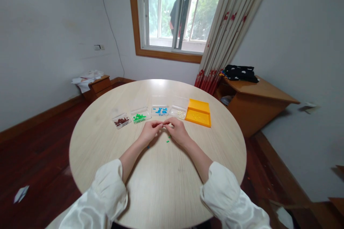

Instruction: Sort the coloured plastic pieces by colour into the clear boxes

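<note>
My left hand (151, 130) and my right hand (176, 130) meet over the middle of the table, fingertips pinched together. Whatever small piece lies between them is too small to make out. Loose green pieces (168, 141) lie on the table below my right hand, and a small blue piece (148, 147) is beside my left wrist. Beyond my hands stand clear lidded boxes: one with brown pieces (122, 121), one with green pieces (139, 117), one with blue pieces (161, 111) and one with whitish pieces (180, 113). An open yellow case (199, 105) stands at their right end.
The round, pale wooden table (163, 186) carries everything within reach. A wooden cabinet (258, 93) with black cloth (240, 73) on it stands to the right, near a long curtain (233, 18). At the back left is a small drawer unit (100, 86); a window (174, 10) is ahead.
</note>
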